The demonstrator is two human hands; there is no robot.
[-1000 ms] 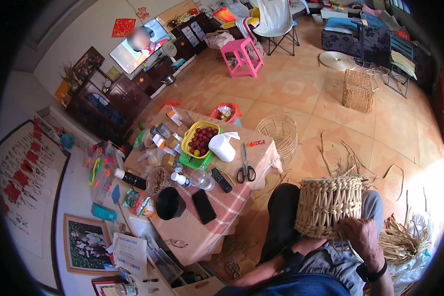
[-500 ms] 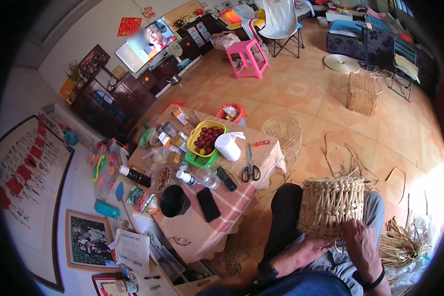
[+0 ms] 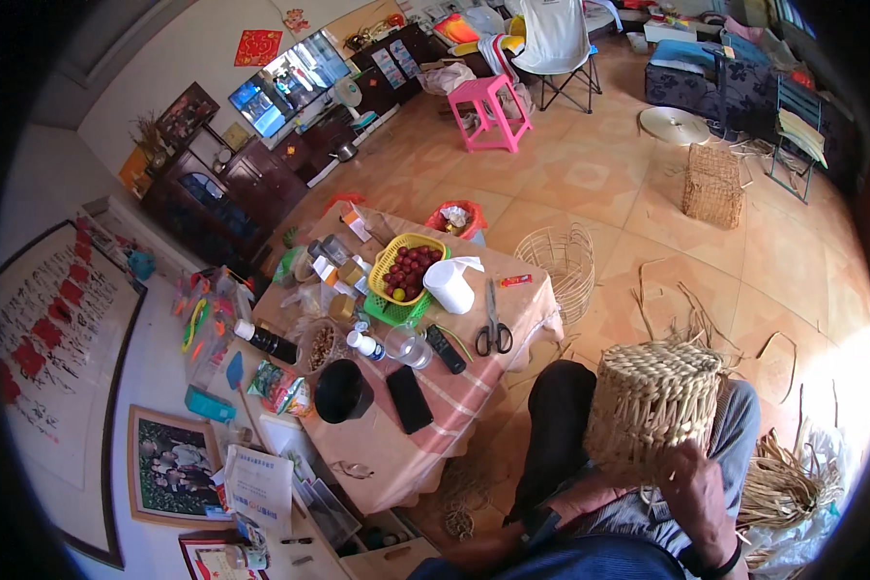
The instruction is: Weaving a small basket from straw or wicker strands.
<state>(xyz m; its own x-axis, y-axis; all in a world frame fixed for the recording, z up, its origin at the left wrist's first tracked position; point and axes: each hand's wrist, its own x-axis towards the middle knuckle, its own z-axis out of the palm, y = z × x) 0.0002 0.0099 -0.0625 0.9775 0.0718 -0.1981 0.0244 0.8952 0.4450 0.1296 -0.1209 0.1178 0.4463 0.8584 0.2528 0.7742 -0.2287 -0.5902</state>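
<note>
A pale woven fibre basket point(image 3: 652, 387) rests tilted on my lap between my knees, its flat plaited end showing on top. My left hand point(image 3: 604, 488) reaches under its lower edge, gripping it, fingers mostly hidden and slightly blurred. At the lower right of the basket, my right hand point(image 3: 691, 483) has bent, closed fingers against the weave; what they pinch is hidden. A bundle of loose dried strands point(image 3: 783, 469) lies on a plastic bag beside my right leg.
A cluttered table point(image 3: 348, 454) at left holds scissors point(image 3: 493, 329), a fruit basket point(image 3: 406, 271) and bottles. Beyond stand an open rattan frame point(image 3: 556, 261), a woven box point(image 3: 710, 188), a pink stool point(image 3: 488, 101) and chairs. Loose strands lie on the tiled floor point(image 3: 677, 246).
The basket has tipped so more of its flat upper end shows. My right hand is a little lower than a second ago, still at the lower edge. The view has shifted slightly.
</note>
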